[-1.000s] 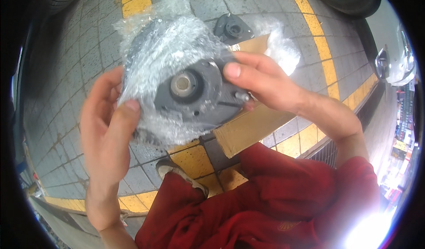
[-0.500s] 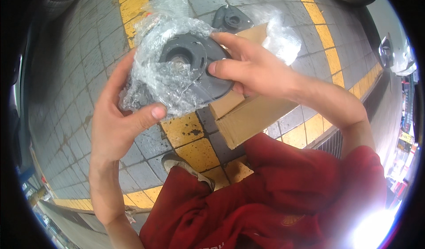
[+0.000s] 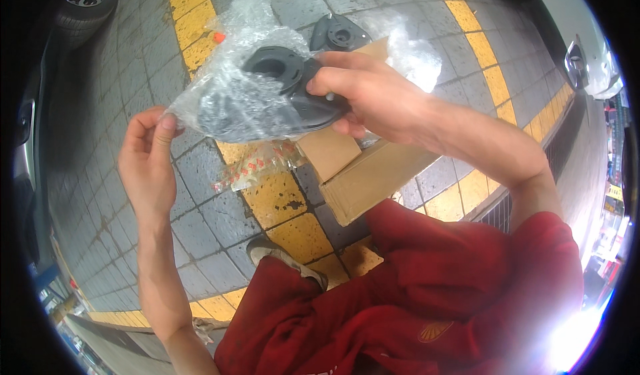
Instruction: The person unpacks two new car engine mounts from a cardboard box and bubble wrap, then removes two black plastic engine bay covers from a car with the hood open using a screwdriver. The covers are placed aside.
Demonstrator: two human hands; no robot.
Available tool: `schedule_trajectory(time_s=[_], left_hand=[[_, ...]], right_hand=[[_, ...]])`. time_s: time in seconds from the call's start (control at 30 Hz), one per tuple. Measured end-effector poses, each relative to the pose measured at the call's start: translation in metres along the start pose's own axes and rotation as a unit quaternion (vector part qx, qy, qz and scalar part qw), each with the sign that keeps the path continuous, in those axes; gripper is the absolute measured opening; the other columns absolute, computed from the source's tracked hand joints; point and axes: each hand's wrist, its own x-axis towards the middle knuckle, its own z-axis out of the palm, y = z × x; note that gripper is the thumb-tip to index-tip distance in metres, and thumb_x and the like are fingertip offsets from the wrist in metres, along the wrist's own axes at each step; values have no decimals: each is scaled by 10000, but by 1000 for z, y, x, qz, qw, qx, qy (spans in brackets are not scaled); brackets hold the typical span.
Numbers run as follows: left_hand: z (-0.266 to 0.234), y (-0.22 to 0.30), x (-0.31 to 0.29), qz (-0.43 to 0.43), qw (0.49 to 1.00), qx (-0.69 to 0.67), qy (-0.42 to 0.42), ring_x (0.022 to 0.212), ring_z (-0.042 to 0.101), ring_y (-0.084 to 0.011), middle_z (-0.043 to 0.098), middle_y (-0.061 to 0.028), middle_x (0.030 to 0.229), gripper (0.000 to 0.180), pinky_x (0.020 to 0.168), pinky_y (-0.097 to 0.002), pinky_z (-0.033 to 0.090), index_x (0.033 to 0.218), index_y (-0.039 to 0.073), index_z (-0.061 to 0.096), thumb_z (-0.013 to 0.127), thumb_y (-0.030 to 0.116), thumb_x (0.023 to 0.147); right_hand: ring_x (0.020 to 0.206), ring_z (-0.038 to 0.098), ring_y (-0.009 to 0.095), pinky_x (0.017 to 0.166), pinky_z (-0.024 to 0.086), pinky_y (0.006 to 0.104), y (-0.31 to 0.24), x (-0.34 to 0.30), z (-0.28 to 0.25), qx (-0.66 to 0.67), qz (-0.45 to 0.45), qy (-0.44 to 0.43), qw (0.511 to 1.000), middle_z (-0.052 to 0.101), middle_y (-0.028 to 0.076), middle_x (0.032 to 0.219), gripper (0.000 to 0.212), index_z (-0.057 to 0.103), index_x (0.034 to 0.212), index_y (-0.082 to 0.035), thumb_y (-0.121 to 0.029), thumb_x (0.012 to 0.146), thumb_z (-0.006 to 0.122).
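Note:
A black strut mount (image 3: 311, 110), with a raised round collar and a hole in it, hangs over the floor, partly inside clear bubble wrap (image 3: 220, 95). My right hand (image 3: 367, 92) grips the mount's bare right end, thumb on top and fingers beneath. At the far left of the wrap, my left hand (image 3: 148, 158) pinches a corner of the plastic between thumb and fingers. The film covers the mount's left and near side. Beyond my right hand, a second, similar mount (image 3: 341, 36) lies on the floor.
An opened cardboard box (image 3: 380, 178) lies below my right forearm. Another crumpled piece of bubble wrap (image 3: 415, 58) is beside the second mount. Clear film with red print (image 3: 257, 163) shows under the held mount. A car wheel (image 3: 85, 2) stands at the far left.
My left hand has gone from cupping the wrapped mount to pinching the wrap's corner, further left. The wrap is stretched out leftward, and the mount has tilted in my right hand.

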Motion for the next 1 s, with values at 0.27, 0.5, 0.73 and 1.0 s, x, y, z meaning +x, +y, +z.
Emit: schedule_trajectory(time_s=[0.27,0.5,0.73,1.0], left_hand=[[23,-70,25,-101,995,-1,2,1022,707,-161,748,-64,1094,260,953,-350,594,1224,6,695,646,239,1119],[71,-75,15,-243,858,-447,-70,1190,697,-195,718,-72,1310,321,1090,-372,567,1387,58,658,658,196,1097],[62,3,38,-173,888,-420,-66,1427,563,-258,588,-118,1544,657,1258,-472,408,1624,-6,395,338,489,1198],[66,29,38,-86,961,-260,-35,1313,626,-172,672,-104,1439,496,1120,-327,504,1540,-13,550,598,300,1157]], right_hand=[[643,629,171,601,554,329,2,7,17,62,8,-68,996,664,149,997,360,541,1244,107,-161,1009,592],[606,584,154,507,393,286,4,18,12,148,54,-238,959,670,129,892,248,590,1155,3,-191,1005,552],[481,362,103,336,284,230,15,33,-18,328,158,-335,869,592,100,861,315,619,1204,-33,-246,1020,477],[470,266,37,347,228,196,20,35,-16,343,180,-299,872,444,-37,772,385,555,1016,-154,-500,1115,416]])
